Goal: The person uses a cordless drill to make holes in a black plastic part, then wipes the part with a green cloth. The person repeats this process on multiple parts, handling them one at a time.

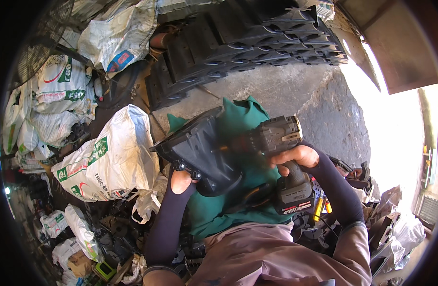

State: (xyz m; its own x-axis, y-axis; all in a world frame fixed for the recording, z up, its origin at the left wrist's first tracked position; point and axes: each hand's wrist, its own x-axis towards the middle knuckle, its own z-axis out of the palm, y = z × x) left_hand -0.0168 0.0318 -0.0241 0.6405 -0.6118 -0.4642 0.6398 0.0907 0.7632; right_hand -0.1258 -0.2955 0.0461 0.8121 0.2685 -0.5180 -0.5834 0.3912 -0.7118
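My left hand (182, 182) grips the lower left edge of a black moulded plastic part (207, 155), its fingers mostly hidden beneath. The part is tilted over a green cloth (250, 112) spread across my lap. In my right hand (299, 156) is a cordless drill (280, 134), my fingers wrapped round its grip below the body. Its front end points left at the part's right side and is smeared by motion. Whether the tip touches the plastic I cannot tell. The drill's battery (294, 193) hangs below my right hand.
Rows of stacked black plastic parts (238, 35) stand on the concrete floor (295, 88) ahead. A large white printed sack (116, 152) leans close by my left arm; more sacks (61, 95) pile up beyond it. Yellow-handled tools (318, 209) lie among clutter at my right.
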